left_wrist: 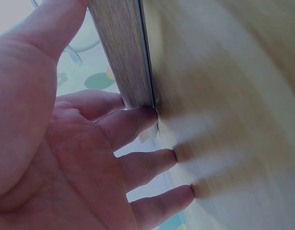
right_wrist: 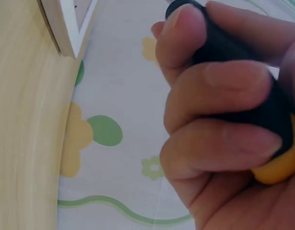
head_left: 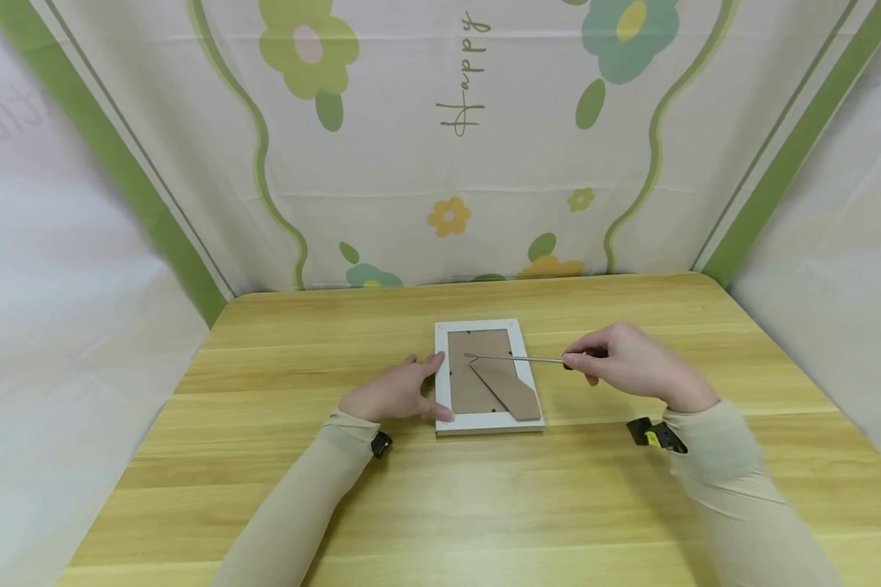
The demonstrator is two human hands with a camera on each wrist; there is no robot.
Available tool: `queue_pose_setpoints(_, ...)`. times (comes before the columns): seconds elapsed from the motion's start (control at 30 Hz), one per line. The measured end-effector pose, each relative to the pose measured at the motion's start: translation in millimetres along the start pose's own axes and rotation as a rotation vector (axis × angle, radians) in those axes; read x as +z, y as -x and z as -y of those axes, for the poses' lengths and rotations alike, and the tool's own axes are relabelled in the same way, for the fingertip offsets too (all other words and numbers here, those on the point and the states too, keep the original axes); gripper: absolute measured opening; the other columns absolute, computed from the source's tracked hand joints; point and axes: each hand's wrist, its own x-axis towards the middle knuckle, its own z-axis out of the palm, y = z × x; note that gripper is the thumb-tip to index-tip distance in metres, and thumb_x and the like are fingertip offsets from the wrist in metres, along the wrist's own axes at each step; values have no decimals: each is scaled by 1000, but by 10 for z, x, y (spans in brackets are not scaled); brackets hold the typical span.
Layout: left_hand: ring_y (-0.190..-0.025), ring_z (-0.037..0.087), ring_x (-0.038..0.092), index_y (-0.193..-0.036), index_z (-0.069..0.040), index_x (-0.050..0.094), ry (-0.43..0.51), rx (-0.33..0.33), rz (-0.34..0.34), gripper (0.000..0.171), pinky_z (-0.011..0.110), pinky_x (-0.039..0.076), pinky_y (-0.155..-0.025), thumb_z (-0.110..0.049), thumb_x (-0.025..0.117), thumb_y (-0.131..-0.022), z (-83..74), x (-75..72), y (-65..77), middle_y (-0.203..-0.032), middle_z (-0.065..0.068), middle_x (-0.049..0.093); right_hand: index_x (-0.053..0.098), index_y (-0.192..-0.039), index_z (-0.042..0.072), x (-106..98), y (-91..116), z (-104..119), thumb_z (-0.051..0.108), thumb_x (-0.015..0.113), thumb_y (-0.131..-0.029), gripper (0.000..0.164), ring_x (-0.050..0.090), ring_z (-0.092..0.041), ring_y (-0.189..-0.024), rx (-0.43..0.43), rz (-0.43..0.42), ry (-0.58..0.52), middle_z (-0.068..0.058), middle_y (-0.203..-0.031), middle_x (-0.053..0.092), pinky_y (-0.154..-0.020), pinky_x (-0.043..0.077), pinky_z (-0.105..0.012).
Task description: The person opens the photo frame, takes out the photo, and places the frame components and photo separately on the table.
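A white picture frame [head_left: 477, 422] lies face down on the wooden table, its brown backing board [head_left: 466, 391] and folded easel leg [head_left: 514, 395] upward. At its left side rests my left hand [head_left: 396, 390], thumb on the near left corner and fingers spread along the edge. In the left wrist view those fingers are fairly straight, with tips against the frame's side [left_wrist: 122, 52] and at the tabletop. My right hand [head_left: 642, 367] grips a screwdriver [head_left: 532, 359] by its black handle [right_wrist: 217, 43] with a yellow end. Its thin metal shaft points left, the tip overlapping the backing near the leg's top.
Small dark tabs [head_left: 494, 410] sit around the backing's edge. The wooden table [head_left: 301, 326] meets a flower-printed cloth [head_left: 382, 179] at its far edge, and pale cloth hangs on both sides. Each wrist wears a black strap device [head_left: 657, 436].
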Motion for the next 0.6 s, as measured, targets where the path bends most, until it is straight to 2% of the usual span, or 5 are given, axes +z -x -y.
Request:
queue_pose_setpoints(0.1, -147, 41, 16, -159, -11, 22, 3, 8, -2, 107, 49, 25, -115, -52, 78, -78, -2, -5, 1, -161, 4, 25, 73, -110, 10, 44, -27, -16, 35, 61, -99, 30, 41, -12, -50, 11, 18, -25, -1, -66, 62, -50, 35, -28)
queue_pose_setpoints(0.3, -147, 41, 15, -159, -11, 22, 9, 7, 1, 105, 49, 24, -115, -51, 78, -79, -16, -5, 18, -161, 4, 25, 73, -108, 10, 118, -77, -52, 37, 61, -99, 30, 34, -10, -45, 21, 57, -79, -2, -61, 58, -45, 33, -26)
queue_pose_setpoints(0.43, -147, 41, 15, -158, -11, 23, 9, 6, -3, 104, 49, 24, -115, -50, 78, -79, -18, -1, 22, -161, 4, 25, 73, -106, 11, 150, -108, -76, 36, 61, -99, 28, 37, -11, -45, 16, 68, -102, -3, -59, 56, -46, 35, -27)
queue_pose_setpoints(0.6, -146, 42, 16, -158, -10, 22, -4, 26, -6, 105, 48, 25, -115, -51, 78, -79, 3, 8, 4, -161, 4, 25, 73, -107, 7, 168, -135, -105, 33, 61, -100, 30, 40, -11, -45, 16, 84, -148, -3, -59, 56, -45, 36, -26)
